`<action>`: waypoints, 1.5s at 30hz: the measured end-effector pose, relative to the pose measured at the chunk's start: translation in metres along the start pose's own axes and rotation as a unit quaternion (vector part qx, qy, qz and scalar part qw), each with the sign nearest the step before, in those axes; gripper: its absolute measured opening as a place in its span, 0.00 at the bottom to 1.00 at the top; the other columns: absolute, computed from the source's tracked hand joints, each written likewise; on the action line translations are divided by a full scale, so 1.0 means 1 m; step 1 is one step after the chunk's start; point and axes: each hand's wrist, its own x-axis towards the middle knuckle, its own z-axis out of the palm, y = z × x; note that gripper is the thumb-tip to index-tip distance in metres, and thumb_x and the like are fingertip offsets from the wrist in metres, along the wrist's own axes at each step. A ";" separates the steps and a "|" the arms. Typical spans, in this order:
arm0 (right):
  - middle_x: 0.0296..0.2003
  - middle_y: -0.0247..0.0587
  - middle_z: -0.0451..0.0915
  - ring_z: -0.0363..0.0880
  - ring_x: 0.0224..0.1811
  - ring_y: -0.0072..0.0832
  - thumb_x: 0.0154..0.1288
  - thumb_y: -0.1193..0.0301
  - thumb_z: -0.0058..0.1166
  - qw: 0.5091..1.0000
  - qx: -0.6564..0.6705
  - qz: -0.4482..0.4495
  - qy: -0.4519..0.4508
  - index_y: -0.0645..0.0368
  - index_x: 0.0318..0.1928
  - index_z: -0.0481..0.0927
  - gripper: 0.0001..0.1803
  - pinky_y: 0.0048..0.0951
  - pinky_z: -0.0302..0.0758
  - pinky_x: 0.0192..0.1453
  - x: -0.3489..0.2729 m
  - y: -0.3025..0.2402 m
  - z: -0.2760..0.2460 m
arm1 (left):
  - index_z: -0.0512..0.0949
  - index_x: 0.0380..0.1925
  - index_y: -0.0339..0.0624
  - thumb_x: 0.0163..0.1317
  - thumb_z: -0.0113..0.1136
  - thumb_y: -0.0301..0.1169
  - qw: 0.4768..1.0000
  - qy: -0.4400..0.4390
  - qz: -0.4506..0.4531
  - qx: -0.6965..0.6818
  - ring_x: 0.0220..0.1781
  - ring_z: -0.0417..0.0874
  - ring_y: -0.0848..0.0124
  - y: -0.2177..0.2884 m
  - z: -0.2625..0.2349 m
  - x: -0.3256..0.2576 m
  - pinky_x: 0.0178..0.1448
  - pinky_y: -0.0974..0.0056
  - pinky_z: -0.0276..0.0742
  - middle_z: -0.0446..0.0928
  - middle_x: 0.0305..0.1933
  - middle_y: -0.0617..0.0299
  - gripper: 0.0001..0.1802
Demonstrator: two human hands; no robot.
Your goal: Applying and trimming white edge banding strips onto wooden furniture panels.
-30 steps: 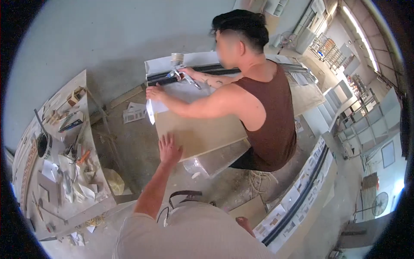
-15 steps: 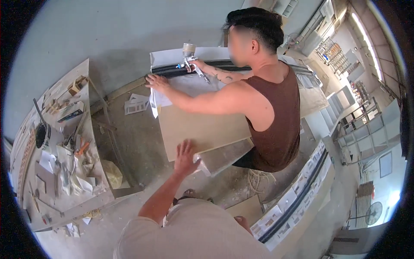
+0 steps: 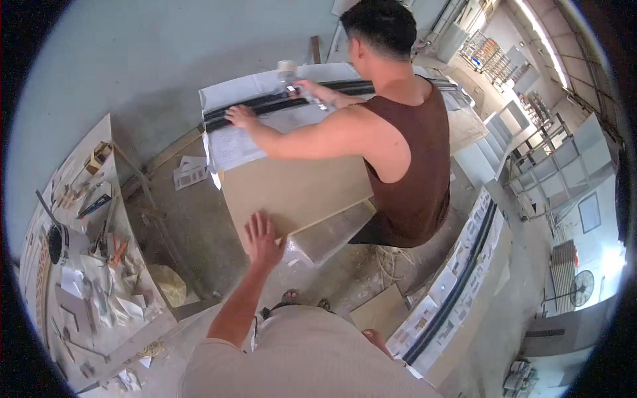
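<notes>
My left hand (image 3: 263, 240) lies with its fingers spread on the near left corner of a beige board (image 3: 292, 189). Low at my right side, only a small part of my right hand (image 3: 377, 339) shows beyond my shirt; its fingers cannot be made out. Across the board stands a co-worker in a brown sleeveless top (image 3: 415, 152). The co-worker's right hand holds a spray gun (image 3: 290, 85) with a cup on top, blurred by motion. Their left hand rests at a long black strip (image 3: 265, 108) laid over white paper (image 3: 235, 147).
To the left, a worktable (image 3: 149, 318) is cluttered with tools and scraps. A clear plastic-wrapped block (image 3: 328, 235) adjoins the board's near edge. At right lies another paper-covered board with a black strip (image 3: 454, 275). Farther off stand a floor fan (image 3: 582, 288) and metal racks (image 3: 488, 53).
My view has shifted, and the board appears further left and slightly higher. The co-worker's head has turned away, and their left hand now lies on the strip. My left hand stays on the board.
</notes>
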 end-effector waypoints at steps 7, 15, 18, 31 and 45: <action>0.30 0.39 0.81 0.80 0.35 0.29 0.69 0.64 0.57 0.915 0.359 0.093 -0.157 0.57 0.44 0.81 0.11 0.33 0.77 0.42 0.002 0.052 -0.016 | 0.63 0.72 0.40 0.61 0.65 0.47 0.990 -0.024 0.098 -0.093 0.83 0.44 0.42 0.041 0.005 -0.002 0.82 0.36 0.40 0.49 0.82 0.43 0.43; 0.34 0.42 0.85 0.82 0.36 0.28 0.73 0.63 0.53 0.994 -0.062 0.088 -0.006 0.60 0.47 0.84 0.14 0.33 0.78 0.41 -0.001 -0.035 -0.008 | 0.67 0.70 0.46 0.65 0.58 0.52 1.000 0.021 -0.009 0.016 0.82 0.50 0.43 -0.025 0.010 0.049 0.80 0.32 0.43 0.54 0.81 0.51 0.38; 0.36 0.45 0.87 0.85 0.37 0.30 0.72 0.65 0.54 0.999 -0.007 0.034 -0.006 0.61 0.48 0.85 0.14 0.33 0.80 0.42 0.000 -0.009 -0.017 | 0.65 0.73 0.47 0.64 0.58 0.57 0.999 0.024 -0.048 -0.006 0.82 0.50 0.46 -0.025 0.009 0.069 0.81 0.33 0.41 0.55 0.80 0.49 0.42; 0.33 0.42 0.88 0.85 0.38 0.29 0.71 0.58 0.58 0.992 -0.022 0.126 -0.017 0.60 0.43 0.86 0.17 0.35 0.79 0.44 0.059 -0.033 -0.074 | 0.59 0.75 0.41 0.66 0.55 0.56 0.995 -0.029 -0.085 0.030 0.84 0.42 0.47 0.071 0.046 0.168 0.83 0.37 0.34 0.48 0.82 0.43 0.45; 0.52 0.57 0.81 0.80 0.54 0.53 0.65 0.64 0.61 0.925 -0.049 -0.276 0.257 0.61 0.54 0.79 0.20 0.46 0.78 0.56 0.309 -0.268 -0.270 | 0.68 0.66 0.38 0.60 0.65 0.48 0.991 -0.004 0.127 -0.046 0.83 0.48 0.45 0.240 0.103 0.198 0.83 0.37 0.37 0.55 0.79 0.42 0.39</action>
